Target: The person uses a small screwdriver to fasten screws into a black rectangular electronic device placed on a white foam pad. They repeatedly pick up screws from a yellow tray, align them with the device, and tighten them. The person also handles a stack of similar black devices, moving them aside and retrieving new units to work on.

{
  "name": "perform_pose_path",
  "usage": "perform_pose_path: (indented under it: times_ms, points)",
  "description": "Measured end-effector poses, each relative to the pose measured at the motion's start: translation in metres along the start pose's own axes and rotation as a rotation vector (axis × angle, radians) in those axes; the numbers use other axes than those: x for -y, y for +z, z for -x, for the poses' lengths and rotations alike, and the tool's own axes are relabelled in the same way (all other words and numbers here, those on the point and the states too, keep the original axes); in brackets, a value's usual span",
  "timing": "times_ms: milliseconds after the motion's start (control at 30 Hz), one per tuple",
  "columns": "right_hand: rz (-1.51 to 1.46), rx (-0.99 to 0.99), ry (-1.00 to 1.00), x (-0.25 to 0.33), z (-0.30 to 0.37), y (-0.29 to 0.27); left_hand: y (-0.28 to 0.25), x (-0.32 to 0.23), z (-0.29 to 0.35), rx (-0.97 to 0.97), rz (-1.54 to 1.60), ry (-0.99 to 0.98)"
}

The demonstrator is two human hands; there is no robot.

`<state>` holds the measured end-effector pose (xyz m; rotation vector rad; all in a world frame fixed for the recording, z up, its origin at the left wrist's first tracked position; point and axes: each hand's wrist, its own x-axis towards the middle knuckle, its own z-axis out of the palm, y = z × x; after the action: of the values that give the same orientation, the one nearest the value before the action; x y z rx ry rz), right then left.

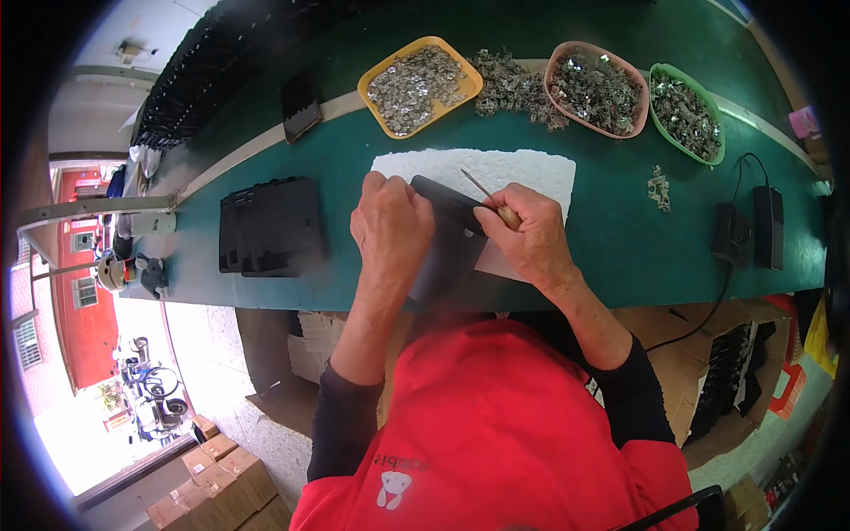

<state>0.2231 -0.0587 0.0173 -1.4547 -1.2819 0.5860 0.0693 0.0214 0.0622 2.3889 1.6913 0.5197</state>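
Note:
A dark, smooth plastic panel (pixel 448 257) is tilted over a white foam pad (pixel 540 171) in front of me. My left hand (pixel 392 226) is closed round the panel's left edge. My right hand (pixel 531 234) grips a thin metal-shafted hand tool (pixel 479 184) by its light wooden handle, the shaft slanting away up and to the left. The fingers of that hand also rest at the panel's right edge. Whether the tool is an awl or a screwdriver cannot be made out. My left fingertips are hidden behind the panel.
Small metal clips fill a yellow tray (pixel 473 84), a pink basket (pixel 634 128) and a green basket (pixel 718 150); more clips (pixel 513 88) lie loose. Black plastic parts (pixel 270 227) lie left, near a phone (pixel 300 108). Black corded devices (pixel 767 227) stand right. An open carton (pixel 274 354) sits below.

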Motion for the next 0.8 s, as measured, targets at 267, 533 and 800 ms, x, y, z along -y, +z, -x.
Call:
perform_pose_path:
  times_ms: [267, 533, 800]
  points:
    - [-0.05, -0.003, 0.027, 0.006, 0.0, -0.002, -0.011, 0.0, -0.031, 0.31, -0.147, -0.047]
    - [-0.069, -0.019, 0.011, 0.004, 0.001, 0.0, -0.012, -0.004, -0.026, 0.247, -0.241, 0.143]
    - [-0.019, -0.002, 0.012, 0.007, 0.0, -0.003, 0.01, -0.004, 0.024, -0.083, -0.02, 0.139]
